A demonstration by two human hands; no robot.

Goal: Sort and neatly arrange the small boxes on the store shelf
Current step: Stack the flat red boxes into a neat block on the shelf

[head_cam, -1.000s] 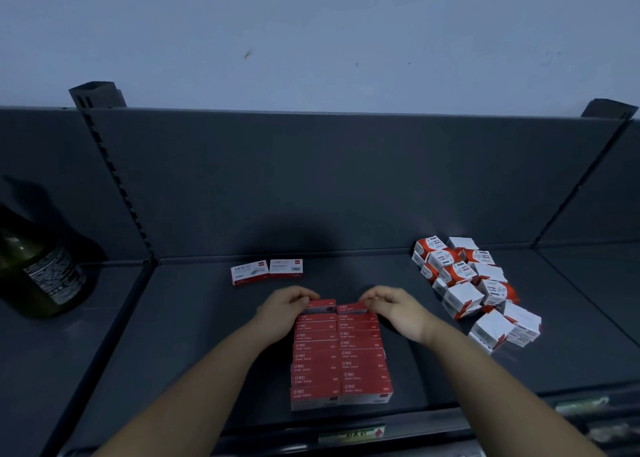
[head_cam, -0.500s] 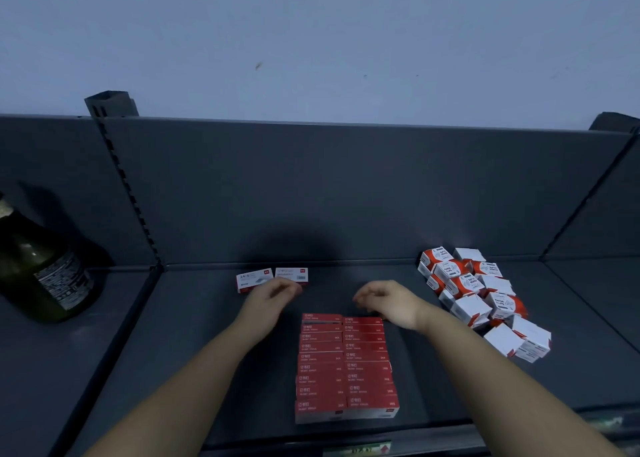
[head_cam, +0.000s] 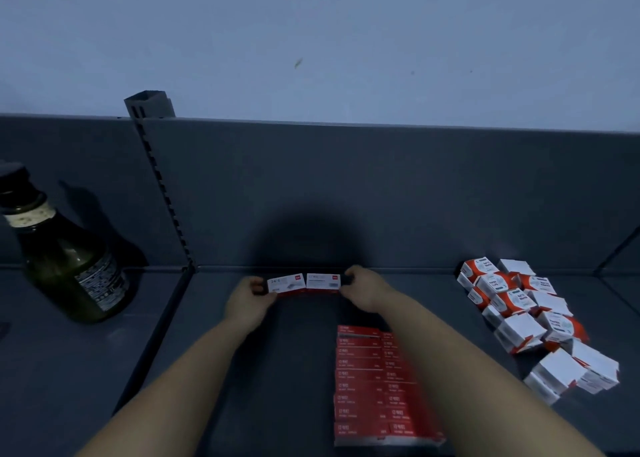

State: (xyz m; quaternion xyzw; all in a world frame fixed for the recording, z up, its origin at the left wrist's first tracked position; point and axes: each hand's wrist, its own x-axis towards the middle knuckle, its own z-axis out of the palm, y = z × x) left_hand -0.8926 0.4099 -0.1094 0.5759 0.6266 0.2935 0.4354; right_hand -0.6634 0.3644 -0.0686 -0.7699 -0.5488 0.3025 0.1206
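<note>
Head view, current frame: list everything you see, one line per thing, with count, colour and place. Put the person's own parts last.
white-and-red boxes: 2, white tops with red edges, side by side at the back of the middle shelf bay
red boxes: two neat columns, exact count unclear, red, front of the middle bay, partly behind the right arm
cube boxes: over a dozen, white and orange-red, loose heap on the right
bottle: 1, dark green with a dark cap and a label, left bay
shelf: 1, dark grey, with a back panel
slotted upright: 1, dark grey, between the left and middle bays
wall: pale blue-grey, above the shelf
left hand: pinches the left end of the pair
right hand: pinches the right end of the pair
</note>
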